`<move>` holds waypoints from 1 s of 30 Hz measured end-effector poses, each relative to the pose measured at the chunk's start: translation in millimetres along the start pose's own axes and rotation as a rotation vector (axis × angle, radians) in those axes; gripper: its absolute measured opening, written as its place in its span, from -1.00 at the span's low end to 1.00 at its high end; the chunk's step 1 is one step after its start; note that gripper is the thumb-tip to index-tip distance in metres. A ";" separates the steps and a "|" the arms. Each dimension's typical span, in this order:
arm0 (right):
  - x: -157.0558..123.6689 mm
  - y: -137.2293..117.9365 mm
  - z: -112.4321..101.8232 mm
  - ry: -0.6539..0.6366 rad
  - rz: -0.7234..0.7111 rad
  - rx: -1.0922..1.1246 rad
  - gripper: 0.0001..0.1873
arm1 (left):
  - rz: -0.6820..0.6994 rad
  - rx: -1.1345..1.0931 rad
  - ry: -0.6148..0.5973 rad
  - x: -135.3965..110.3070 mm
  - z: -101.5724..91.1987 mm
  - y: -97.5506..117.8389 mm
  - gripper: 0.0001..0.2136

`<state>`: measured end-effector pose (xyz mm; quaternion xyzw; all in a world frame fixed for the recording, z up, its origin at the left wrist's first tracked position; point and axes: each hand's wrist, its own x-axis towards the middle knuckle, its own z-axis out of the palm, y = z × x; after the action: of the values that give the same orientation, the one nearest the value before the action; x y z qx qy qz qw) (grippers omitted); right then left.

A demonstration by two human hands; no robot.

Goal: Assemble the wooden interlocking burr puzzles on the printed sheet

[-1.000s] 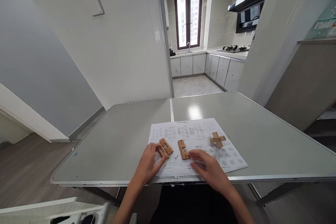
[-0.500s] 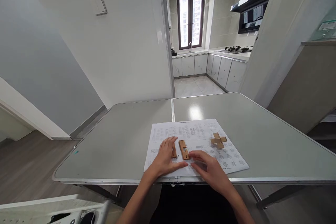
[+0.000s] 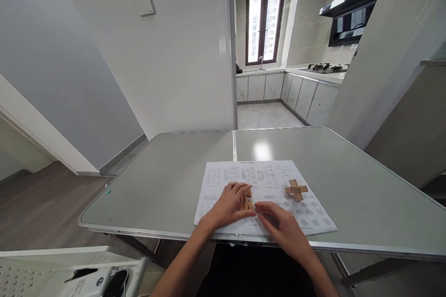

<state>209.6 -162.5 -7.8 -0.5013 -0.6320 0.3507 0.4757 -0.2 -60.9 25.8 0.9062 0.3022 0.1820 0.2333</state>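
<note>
Table (image 3: 167, 181), basket (image 3: 52, 252) holding black items (image 3: 115, 284), left grip (image 3: 227, 205) grasping wooden pieces (image 3: 247, 201), right grip (image 3: 283, 226) released

Flat light-brown wooden pieces (image 3: 248, 201) bear dark marks; the cross-shaped wooden block (image 3: 296, 190) is tan; grey diagrams pattern the rectangular white paper sheet (image 3: 266, 179); the broad surface (image 3: 167, 181) is silver-edged grey.

Bare, the left hand (image 3: 227, 206), with slim fingers (image 3: 240, 189), and the right hand (image 3: 284, 223) matched it, every bit as bare! Up the forearms (image 3: 188, 255), bare again, tapering to narrow wrists (image 3: 206, 223). And then came the black clothing (image 3: 256, 271), deep, dark and plain, its folds lost in shadow!
</note>
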 end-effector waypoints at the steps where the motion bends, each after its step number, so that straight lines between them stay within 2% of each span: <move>1: -0.3 0.4 0.2 0.004 0.001 -0.001 -0.71 | -0.015 0.010 0.014 -0.2 0.5 -3.5 -0.30; 6: -1.1 2.8 0.6 0.005 0.021 -0.021 -0.66 | -0.103 0.076 0.105 -5.4 -2.8 -25.2 -0.32; 15: -1.5 0.4 1.6 0.032 0.025 -0.017 -0.66 | -0.262 0.199 0.221 -21.2 -27.0 -65.9 -0.45; 20: -2.3 1.6 1.2 0.011 0.043 -0.030 -0.64 | -0.333 0.258 0.256 -24.2 -34.3 -81.8 -0.46; 25: -2.7 1.2 0.2 0.019 0.049 -0.030 -0.68 | -0.314 0.352 0.335 -29.4 -34.2 -76.1 -0.43; 30: -2.5 0.6 -0.4 0.030 0.035 -0.004 -0.68 | -0.199 0.311 0.307 -47.0 -30.7 -45.1 -0.46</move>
<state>210.3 -164.7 -8.8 -0.5186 -0.6164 0.3500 0.4780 -70.8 -49.0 18.2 0.8585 0.4465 0.2452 0.0591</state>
